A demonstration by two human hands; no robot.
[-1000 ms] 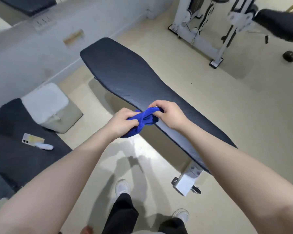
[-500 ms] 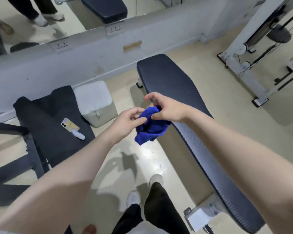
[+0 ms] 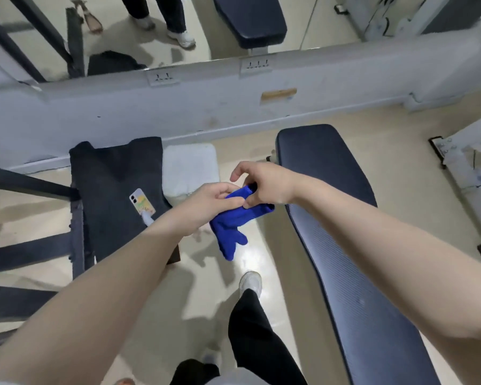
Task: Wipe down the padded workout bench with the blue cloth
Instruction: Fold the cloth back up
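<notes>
Both hands hold the cloth (image 3: 235, 220) in the air, probably to refold it into a pad before wiping. The left hand (image 3: 206, 202) pinches its upper edge; the right hand (image 3: 264, 183) pinches the same fold with thumb and lower fingers, forefinger lifted free. The cloth hangs below both hands, off the bench (image 3: 345, 240), which lies under the right forearm. Both arms reach forward, wrists meeting.

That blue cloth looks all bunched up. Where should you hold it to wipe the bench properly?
The blue cloth is pinched at its top edge by the left hand and right hand, the rest hanging crumpled. Probably best to gather the bunched middle into the right palm from above, since that hand is nearer the bench.
</notes>
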